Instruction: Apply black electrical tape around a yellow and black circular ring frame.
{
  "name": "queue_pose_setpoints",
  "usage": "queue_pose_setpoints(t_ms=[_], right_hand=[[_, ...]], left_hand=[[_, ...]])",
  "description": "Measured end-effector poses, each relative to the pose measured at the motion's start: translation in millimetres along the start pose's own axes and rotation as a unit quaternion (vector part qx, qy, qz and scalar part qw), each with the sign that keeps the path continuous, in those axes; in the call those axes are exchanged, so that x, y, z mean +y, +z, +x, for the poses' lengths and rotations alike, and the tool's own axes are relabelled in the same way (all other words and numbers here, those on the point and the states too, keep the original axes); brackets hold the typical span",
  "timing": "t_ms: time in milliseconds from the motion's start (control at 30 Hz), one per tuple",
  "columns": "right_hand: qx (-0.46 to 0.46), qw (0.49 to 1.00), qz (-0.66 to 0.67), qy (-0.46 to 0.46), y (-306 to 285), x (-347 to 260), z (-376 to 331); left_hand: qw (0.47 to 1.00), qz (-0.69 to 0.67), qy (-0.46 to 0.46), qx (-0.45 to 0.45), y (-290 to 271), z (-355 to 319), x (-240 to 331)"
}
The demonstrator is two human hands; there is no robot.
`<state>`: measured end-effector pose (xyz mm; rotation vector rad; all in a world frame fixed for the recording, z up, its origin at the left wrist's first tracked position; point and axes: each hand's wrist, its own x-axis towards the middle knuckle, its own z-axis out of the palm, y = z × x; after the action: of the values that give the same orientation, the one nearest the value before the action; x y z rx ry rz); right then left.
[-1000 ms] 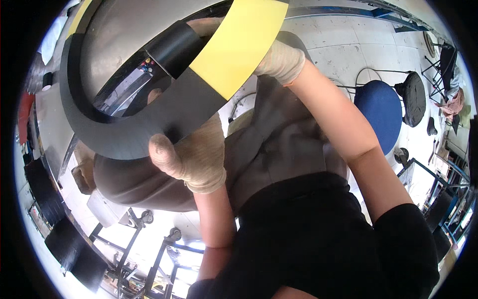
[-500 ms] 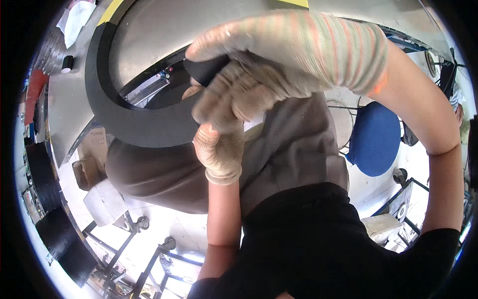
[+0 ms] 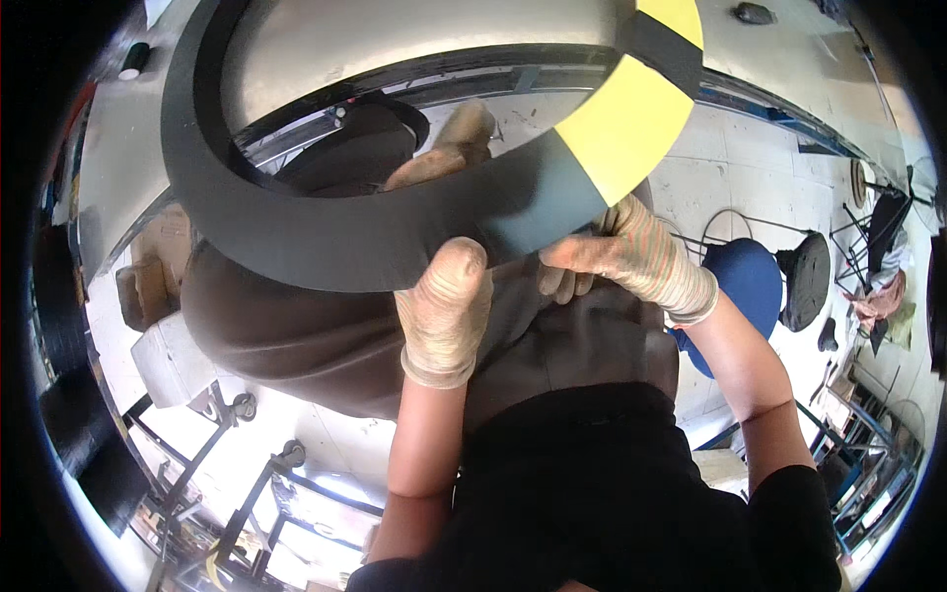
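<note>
A large ring (image 3: pixel 326 232), mostly black with yellow bands, rests partly over my lap and the metal table. My left hand (image 3: pixel 446 306), in a pale knit glove, grips its near rim: the thumb lies on the near face and the fingers show through the opening behind. My right hand (image 3: pixel 631 259), in a striped knit glove, is at the lower right rim beside a yellow band (image 3: pixel 631 128). Its fingers are apart and loosely bent, with nothing visible between them. Part of that hand is hidden at the ring's edge. Between both hands the black surface looks glossier.
The metal table (image 3: pixel 414 35) stretches beyond the ring, with a dark spool (image 3: pixel 134 61) at far left and a small dark lump (image 3: pixel 753 13) at far right. A blue stool seat (image 3: pixel 742 296) stands to my right. Wheeled frames (image 3: pixel 247 405) stand on the floor at lower left.
My right hand has moved from above my left hand to the ring's lower right, uncovering the rim. The yellow-banded right side now shows. My left hand stays on the near rim.
</note>
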<state>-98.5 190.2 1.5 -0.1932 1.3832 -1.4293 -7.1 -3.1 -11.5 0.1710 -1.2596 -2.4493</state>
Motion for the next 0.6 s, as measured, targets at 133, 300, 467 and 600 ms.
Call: queue_pose_setpoints(t_ms=[133,300,467,600], right_hand=[[-0.034,0.998,-0.049,0.007,-24.3,-10.9,-8.4],[0.187,0.962,-0.182,-0.078,-6.7,-74.0,-61.1],[0.127,0.608,-0.716,-0.319,52.0,-113.1,-20.0],[0.036,0.586,-0.736,-0.337,70.3,-108.9,33.0]], left_hand=[[0.991,0.079,-0.102,-0.019,-7.2,-38.7,34.5],[0.82,0.546,0.173,0.012,-14.1,-61.9,102.9],[0.615,0.737,0.279,0.001,-29.3,4.1,92.7],[0.595,0.727,0.34,-0.044,-32.1,30.7,86.7]])
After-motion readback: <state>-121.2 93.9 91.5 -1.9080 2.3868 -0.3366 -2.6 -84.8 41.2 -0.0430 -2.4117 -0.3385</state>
